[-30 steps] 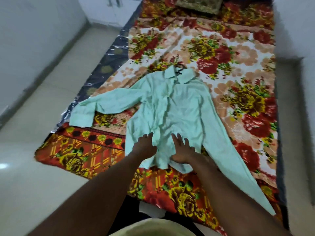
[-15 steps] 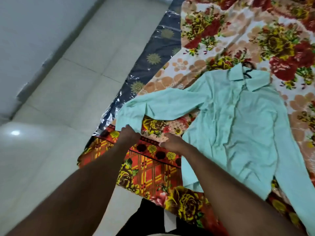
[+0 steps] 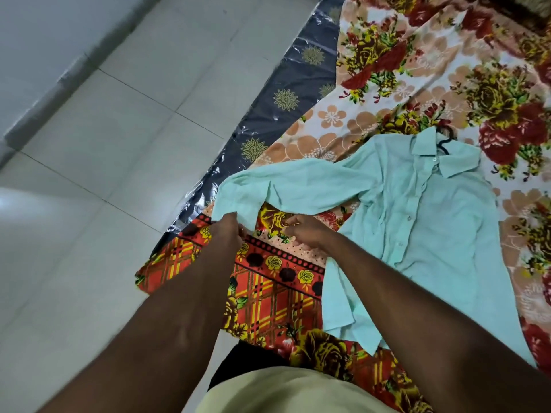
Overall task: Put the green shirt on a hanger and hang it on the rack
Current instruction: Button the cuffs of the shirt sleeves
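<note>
Head view: my left hand [image 3: 228, 231] is pinching the cuff [image 3: 237, 201] of the green shirt [image 3: 423, 222], fingers curled on the fabric. My right hand [image 3: 307, 232] is hovering curled just beside it; I cannot tell whether it is holding cloth. The shirt is lying front-up on the bed [image 3: 372, 93], its sleeve running from the collar [image 3: 423, 144] out to my left hand, the nearer one. The hanger [image 3: 445, 142] is poking out beyond the collar. A second ago both hands were lying flat on the hem.
</note>
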